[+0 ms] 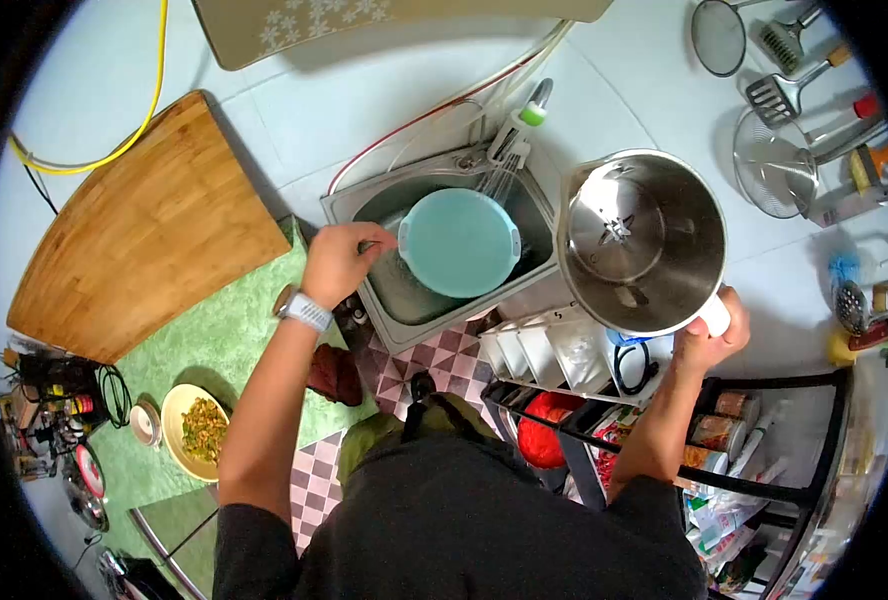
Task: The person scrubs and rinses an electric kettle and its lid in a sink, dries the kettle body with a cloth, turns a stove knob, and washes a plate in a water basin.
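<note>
My right hand (714, 335) is wrapped round the white handle of a steel blender jug (644, 240), held up to the right of the sink. The jug's open top faces the camera, and blades show at its bottom. My left hand (342, 262) hangs over the left edge of the metal sink (404, 333), its fingers bent close together near the rim of a light blue basin (459, 243). Whether the fingers touch the basin or pinch something is unclear. Water runs from the faucet (539, 100) at the basin's upper right.
A wooden board (149, 235) leans at the left by the green counter (189, 325). A yellow bowl of food (199, 430) sits lower left. Strainers and utensils (779, 100) hang on the right wall above a black rack (764, 490).
</note>
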{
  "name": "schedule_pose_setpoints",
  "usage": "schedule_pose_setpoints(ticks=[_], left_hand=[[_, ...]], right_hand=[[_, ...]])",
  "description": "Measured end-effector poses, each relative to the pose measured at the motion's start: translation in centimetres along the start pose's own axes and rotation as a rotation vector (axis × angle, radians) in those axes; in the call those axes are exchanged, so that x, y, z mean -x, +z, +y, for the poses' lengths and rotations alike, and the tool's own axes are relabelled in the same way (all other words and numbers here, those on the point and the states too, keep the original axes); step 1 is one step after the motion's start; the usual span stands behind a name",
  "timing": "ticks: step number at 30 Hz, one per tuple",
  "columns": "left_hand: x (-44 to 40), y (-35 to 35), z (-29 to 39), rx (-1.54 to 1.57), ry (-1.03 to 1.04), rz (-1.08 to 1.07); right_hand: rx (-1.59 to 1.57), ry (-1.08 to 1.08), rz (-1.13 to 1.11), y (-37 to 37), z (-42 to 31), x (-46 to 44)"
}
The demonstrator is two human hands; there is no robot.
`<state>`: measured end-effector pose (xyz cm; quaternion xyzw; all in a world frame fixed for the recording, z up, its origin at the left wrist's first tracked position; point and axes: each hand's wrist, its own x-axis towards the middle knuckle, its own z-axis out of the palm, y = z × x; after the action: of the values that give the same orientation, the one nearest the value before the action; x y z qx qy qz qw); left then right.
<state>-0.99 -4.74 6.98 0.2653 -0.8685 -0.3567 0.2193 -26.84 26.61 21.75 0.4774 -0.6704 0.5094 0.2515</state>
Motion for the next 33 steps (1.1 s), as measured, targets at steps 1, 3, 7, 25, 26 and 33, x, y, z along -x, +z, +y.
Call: schedule_pose_setpoints(ticks=[1, 3, 7, 25, 26, 33], left_hand=[[0.2, 2.0, -3.0, -0.003, -0.013, -0.002], [0.8, 5.3, -7.6, -0.306, 0.181, 0.014], [1.4, 7.7, -9.3, 0.133, -0.129, -0.107], [21.4, 2.7, -5.2, 0.169, -0.519, 0.327], [23.2, 2.6, -4.7, 0.121, -0.515, 0.382], [37.5, 5.5, -3.9, 0.377, -0.85, 0.642]], right_hand=[[0.004, -0.013, 0.009, 0.2, -0.1, -0.1], [-0.004, -0.025, 0.012, 0.5, 0.0, -0.2], [0.042, 0.017, -0.015, 0.7, 0.7, 0.1], [0.015, -0.252, -0.49, 7.2, -1.2, -3.1], [0.063, -0.224, -0.574, 8.1, -3.0, -3.6], [0.485, -0.254, -1.093, 24.1, 2.7, 2.6]])
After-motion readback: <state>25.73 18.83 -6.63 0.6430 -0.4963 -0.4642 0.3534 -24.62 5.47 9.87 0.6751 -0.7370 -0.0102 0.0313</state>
